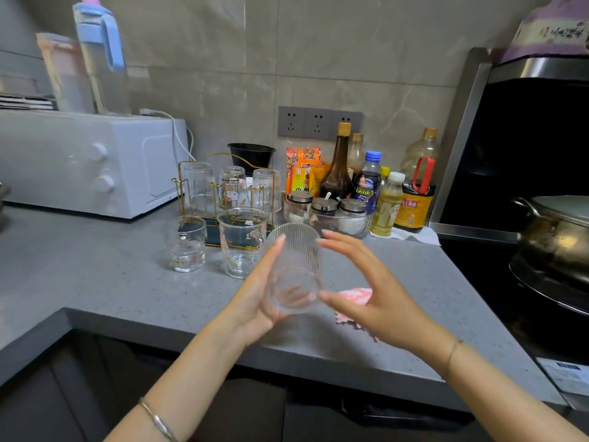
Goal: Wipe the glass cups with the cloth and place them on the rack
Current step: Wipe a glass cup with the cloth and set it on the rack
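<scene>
My left hand (pixel 255 301) holds a ribbed glass cup (pixel 296 266) above the counter, tilted with its mouth facing away; its fingers show through the glass, wrapped round the base. My right hand (pixel 373 282) is spread beside the cup, with the thumb tip at the base and a fingertip near the rim. A pink cloth (pixel 353 296) lies on the counter under my right hand. The gold wire rack (pixel 180 177) stands behind, with three cups upside down on it. Two more glass cups (pixel 186 244) (pixel 242 240) stand upright in front of the rack.
A white microwave (pixel 89 161) sits at the left on the grey counter (pixel 111 282). Bottles and spice jars (pixel 328 212) crowd the back right. A steel pot (pixel 557 237) sits on the stove at the right.
</scene>
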